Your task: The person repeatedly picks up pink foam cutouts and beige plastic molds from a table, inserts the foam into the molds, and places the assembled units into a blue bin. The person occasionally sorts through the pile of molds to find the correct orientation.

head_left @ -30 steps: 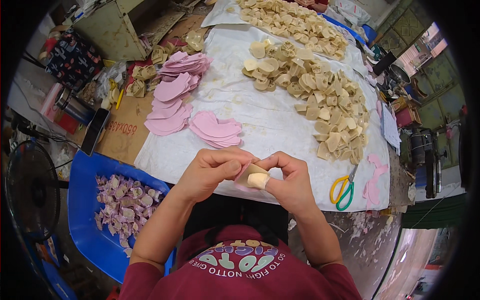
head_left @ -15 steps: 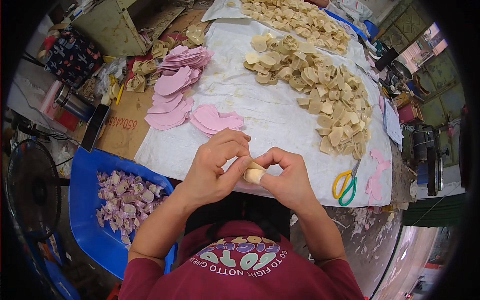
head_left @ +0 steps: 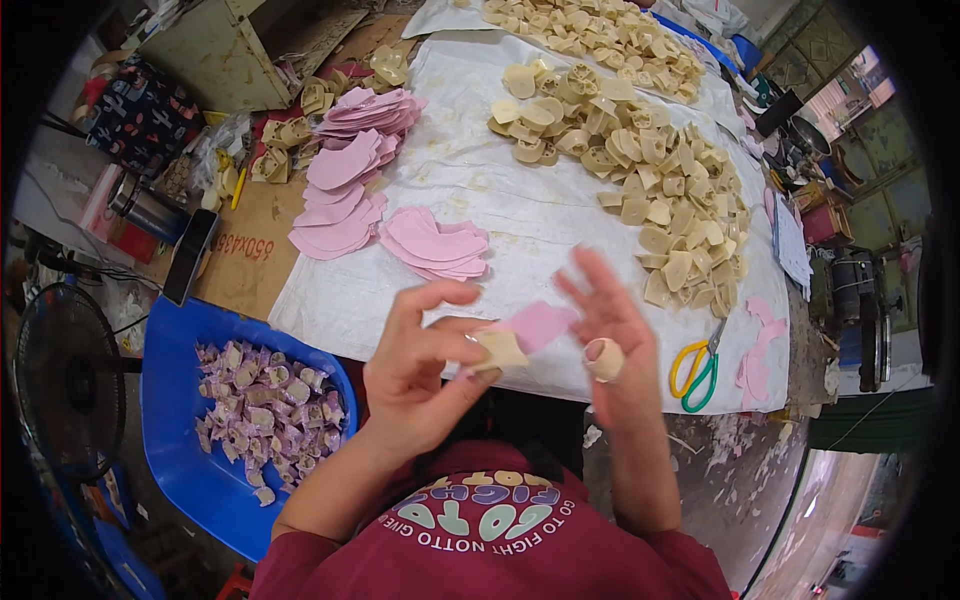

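Many pinkish bits [head_left: 265,405] in tub [head_left: 205,490]; left hand [head_left: 415,365] holds beige piece [head_left: 500,352].

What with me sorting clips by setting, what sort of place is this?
Probably a small workshop: beige pieces heaped on a white sheet, pink cutouts in stacks, and a blue tub of pink-and-beige pieces suggest handwork in quantity.

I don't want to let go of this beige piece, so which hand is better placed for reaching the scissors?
Probably your right hand: it is closer to the scissors, with its fingers spread. Your left hand is farther away and grips the beige piece.
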A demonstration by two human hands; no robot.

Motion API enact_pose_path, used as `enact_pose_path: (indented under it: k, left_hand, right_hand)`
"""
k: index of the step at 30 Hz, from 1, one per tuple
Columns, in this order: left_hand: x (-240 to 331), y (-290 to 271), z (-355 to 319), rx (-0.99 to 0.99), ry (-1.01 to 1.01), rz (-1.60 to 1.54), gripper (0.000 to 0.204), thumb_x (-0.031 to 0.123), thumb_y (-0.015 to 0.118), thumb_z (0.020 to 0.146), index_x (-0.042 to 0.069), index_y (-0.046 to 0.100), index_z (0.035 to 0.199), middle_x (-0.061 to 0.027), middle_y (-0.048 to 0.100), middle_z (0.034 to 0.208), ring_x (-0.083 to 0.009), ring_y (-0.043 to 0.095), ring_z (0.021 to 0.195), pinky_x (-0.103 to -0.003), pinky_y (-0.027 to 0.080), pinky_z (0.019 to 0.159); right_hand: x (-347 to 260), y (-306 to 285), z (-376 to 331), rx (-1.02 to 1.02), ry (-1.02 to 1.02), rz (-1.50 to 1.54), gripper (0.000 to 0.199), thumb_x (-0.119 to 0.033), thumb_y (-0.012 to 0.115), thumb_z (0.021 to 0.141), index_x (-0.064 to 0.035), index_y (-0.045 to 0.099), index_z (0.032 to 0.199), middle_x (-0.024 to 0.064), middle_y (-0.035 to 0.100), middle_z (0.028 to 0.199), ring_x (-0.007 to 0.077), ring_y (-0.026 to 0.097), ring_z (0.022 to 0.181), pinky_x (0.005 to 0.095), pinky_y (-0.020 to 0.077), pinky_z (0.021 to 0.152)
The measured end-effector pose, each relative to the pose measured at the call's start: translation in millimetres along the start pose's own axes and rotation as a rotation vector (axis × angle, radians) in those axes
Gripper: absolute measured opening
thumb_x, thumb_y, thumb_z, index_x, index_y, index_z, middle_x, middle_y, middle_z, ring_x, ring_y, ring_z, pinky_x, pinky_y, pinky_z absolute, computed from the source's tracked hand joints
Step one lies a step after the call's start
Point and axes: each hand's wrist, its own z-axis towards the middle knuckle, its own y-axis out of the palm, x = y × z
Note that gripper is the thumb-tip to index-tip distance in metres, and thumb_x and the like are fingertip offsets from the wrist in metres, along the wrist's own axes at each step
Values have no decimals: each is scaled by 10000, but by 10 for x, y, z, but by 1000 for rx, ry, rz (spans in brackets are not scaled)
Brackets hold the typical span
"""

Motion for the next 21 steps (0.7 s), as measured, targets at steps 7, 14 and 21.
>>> enact_pose_path:
  k: [7,14,21]
  left_hand:
    - [160,-6,65,-237,200,402,312,-109,714,700,42,643,963,-190,645,1044,-285,671,913,-377,559,789]
    - [71,20,117,-220,346,621,274,-84,708,643,4,638,893,-206,637,1008,-328,668,849,-464,555,830]
    - [-2,6,124,-171,397,775,253,-91,667,630,-11,627,866,-192,632,958,-304,635,742,-404,548,701]
  right_hand:
    - [81,-74,-104,-78,115,367,246,-124,629,911,73,652,1056,219,675,1086,278,649,1040,406,487,945]
    - [-32,91,-187,28,37,187,228,-51,552,933,85,656,1083,235,658,1136,260,641,1062,375,486,953]
    - [-15,211,-116,-13,42,-76,288,-1,579,894,74,620,1170,203,641,1191,238,625,1094,344,482,954]
